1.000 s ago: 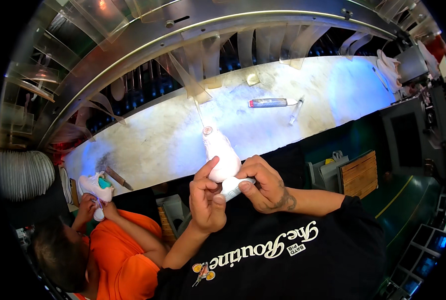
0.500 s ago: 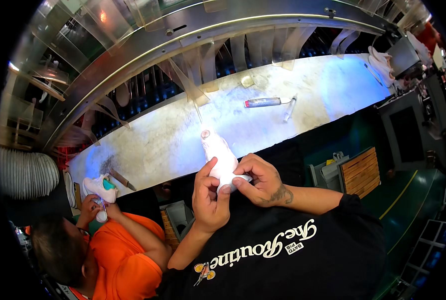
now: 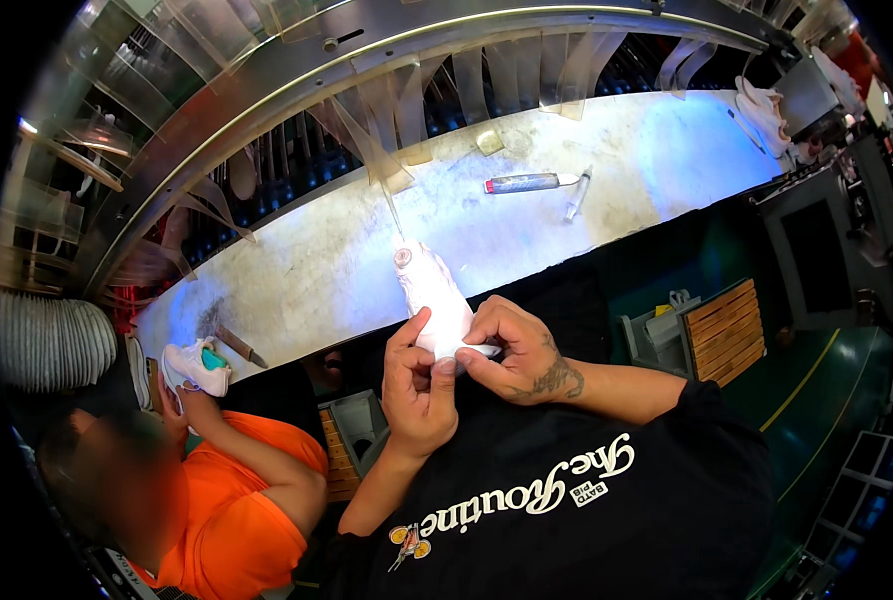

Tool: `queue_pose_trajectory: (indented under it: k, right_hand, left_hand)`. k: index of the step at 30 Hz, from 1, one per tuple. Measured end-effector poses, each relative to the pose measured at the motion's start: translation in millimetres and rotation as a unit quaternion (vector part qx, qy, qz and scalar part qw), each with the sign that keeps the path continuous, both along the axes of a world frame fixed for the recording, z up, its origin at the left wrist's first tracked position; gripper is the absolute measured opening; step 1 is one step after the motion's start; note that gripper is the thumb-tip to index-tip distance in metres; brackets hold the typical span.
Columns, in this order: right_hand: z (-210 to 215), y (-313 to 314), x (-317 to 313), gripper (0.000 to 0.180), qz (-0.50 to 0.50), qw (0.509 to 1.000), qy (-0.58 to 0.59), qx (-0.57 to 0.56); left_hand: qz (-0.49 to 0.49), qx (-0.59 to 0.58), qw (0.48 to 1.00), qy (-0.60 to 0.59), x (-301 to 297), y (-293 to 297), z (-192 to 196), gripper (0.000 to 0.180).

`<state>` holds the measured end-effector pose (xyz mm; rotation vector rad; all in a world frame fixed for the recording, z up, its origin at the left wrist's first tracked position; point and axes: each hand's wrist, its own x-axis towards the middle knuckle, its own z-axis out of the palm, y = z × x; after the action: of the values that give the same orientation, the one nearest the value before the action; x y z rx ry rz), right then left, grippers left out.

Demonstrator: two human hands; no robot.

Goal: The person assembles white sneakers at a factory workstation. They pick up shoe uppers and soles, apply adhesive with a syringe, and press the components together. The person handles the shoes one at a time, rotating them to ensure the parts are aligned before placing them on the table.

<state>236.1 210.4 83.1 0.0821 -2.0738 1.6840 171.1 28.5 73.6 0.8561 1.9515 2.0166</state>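
White shoe: smooth, matt, looks synth/leather-like. Worktop: pale, rough, stained surf. Curtain strips clear glossy plastic; frame brushed metal.

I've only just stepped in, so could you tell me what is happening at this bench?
A person holds a white shoe in both hands, the left hand and the right hand pinching at its near end, over a lit workbench. To the left, a co-worker in an orange shirt holds another white shoe. A tube lies on the bench.
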Motion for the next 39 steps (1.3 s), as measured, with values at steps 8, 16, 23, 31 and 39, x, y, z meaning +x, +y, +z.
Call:
queue_pose_trajectory:
  k: [8,16,23,31,39]
  right_hand:
    - [0,6,1,0.035,0.001,0.991,-0.114,-0.063]
    - [29,40,-13,0.055,0.037,0.988,-0.013,0.149]
    - [40,48,-27,0.037,0.123,0.975,-0.002,0.182]
    - [41,44,-26,0.048,0.106,0.977,0.002,0.185]
    - [42,54,-22,0.047,0.095,0.978,-0.024,0.186]
  left_hand:
    - [-0.002,0.064,0.998,0.001,-5,4,-15,0.035]
    - [-0.054,0.067,0.996,0.023,-15,7,6,0.058]
    - [0.041,-0.171,0.956,0.233,-24,5,57,0.047]
    - [0.057,-0.171,0.962,0.205,-27,4,39,0.049]
    - [0.057,-0.084,0.968,0.23,-35,8,2,0.051]
